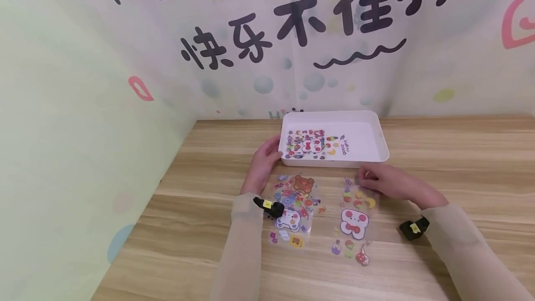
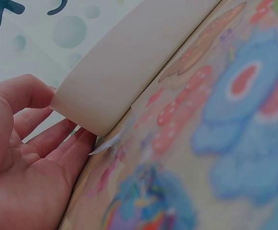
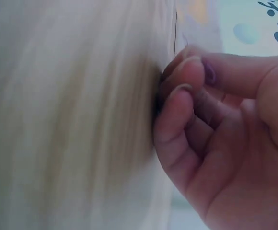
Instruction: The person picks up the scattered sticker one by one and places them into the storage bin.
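White, the tray [image 1: 365, 136] we see stands far on the table [image 1: 179, 231]; the left hand [image 1: 261, 166], fingers bent, grips its near left corner; the right hand [image 1: 394, 181], fingers curled, pinches the far edge of a clear sticker sheet [image 1: 354, 224] nearer us.

The tray [image 1: 363, 136] on the far side is plain white; the sticker sheet [image 1: 307, 145] in its left part mixes red, purple and green motifs with a pink-cheeked white face. Nearer, the clear sticker film [image 1: 354, 224] bears a brown bear and blue, red and purple figures on its left, a white, pink-cheeked character with a red bow and a yellow moon on its right. Wood-grain table [image 1: 184, 231], light brown streaks; pale far wall [image 1: 259, 71], black characters, blue-grey dots; left wall [image 1: 62, 152] pale green
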A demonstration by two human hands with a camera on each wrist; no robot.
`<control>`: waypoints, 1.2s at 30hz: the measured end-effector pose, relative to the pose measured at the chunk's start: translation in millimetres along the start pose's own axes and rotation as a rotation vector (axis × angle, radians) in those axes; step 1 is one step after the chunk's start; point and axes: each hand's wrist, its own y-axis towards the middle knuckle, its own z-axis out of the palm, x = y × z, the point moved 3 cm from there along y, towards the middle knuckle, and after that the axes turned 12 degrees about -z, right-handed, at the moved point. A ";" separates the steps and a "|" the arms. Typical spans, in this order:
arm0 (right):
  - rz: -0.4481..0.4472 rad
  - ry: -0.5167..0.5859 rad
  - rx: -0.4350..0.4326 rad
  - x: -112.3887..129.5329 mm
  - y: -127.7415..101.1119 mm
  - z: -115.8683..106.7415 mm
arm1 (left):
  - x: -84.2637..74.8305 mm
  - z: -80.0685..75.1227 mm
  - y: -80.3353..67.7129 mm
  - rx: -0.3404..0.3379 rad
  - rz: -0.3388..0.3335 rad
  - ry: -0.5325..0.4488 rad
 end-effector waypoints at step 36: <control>0.039 0.294 0.018 -4.7 -10.4 -9.7 | 1.2 0.1 2.2 -0.018 -0.024 -0.005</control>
